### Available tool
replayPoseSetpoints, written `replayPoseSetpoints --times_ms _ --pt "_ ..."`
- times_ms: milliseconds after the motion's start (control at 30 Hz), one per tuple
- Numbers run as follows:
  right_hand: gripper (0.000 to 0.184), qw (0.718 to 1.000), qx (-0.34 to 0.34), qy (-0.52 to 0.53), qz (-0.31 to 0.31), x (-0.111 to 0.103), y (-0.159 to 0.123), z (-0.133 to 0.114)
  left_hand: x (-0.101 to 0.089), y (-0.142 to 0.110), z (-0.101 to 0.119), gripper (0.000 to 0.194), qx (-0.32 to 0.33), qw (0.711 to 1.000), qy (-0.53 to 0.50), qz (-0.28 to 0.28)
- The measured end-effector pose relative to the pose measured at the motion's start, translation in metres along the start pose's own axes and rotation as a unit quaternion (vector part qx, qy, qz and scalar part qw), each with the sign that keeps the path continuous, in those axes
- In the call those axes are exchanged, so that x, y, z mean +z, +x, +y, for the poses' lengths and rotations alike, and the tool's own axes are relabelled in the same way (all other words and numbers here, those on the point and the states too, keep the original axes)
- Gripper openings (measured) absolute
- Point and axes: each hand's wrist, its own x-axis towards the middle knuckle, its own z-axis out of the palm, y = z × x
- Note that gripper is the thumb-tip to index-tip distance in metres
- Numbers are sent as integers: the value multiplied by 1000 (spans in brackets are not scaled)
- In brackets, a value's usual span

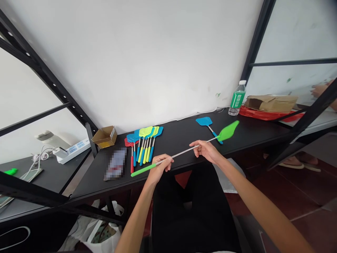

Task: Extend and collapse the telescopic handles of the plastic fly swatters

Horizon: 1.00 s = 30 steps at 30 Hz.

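A green fly swatter point(184, 151) with a long extended metal rod slants across the front of the black table, its head up at the right and its handle low at the left. My left hand point(161, 166) is closed around the rod just above the green handle. Farther up, the fingers of my right hand point(206, 151) pinch the rod below the head. Several shorter fly swatters with blue, yellow and red handles point(143, 151) lie side by side left of my hands. One blue fly swatter point(204, 121) lies apart behind the green head, which partly overlaps its handle.
An open cardboard box point(105, 137) stands at the table's left end, near a blurred-out flat object point(116, 163). A water bottle point(237, 98) stands at the back right, beside another cardboard box point(273, 103) on red plastic. Black metal posts point(256, 42) frame the table.
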Motion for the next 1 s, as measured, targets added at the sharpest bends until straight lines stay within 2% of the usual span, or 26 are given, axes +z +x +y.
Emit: replayPoseSetpoints --times_ms 167,433,600,800,1000 --pt "42 1000 -12 19 -3 -2 0 2 -1 -1 0 28 -8 1000 -10 4" --pt "48 999 -10 -31 -29 2 -3 -4 -3 -2 -1 28 -10 1000 7 -14" --pt "49 994 -10 -89 -58 4 -4 -4 0 -3 2 29 -7 998 54 -38" --pt "54 967 -31 -222 -122 13 -6 -8 5 -4 5 30 -6 994 95 -54" --pt "45 969 -23 -214 -120 13 -6 -9 5 -5 5 30 -5 995 91 -50"
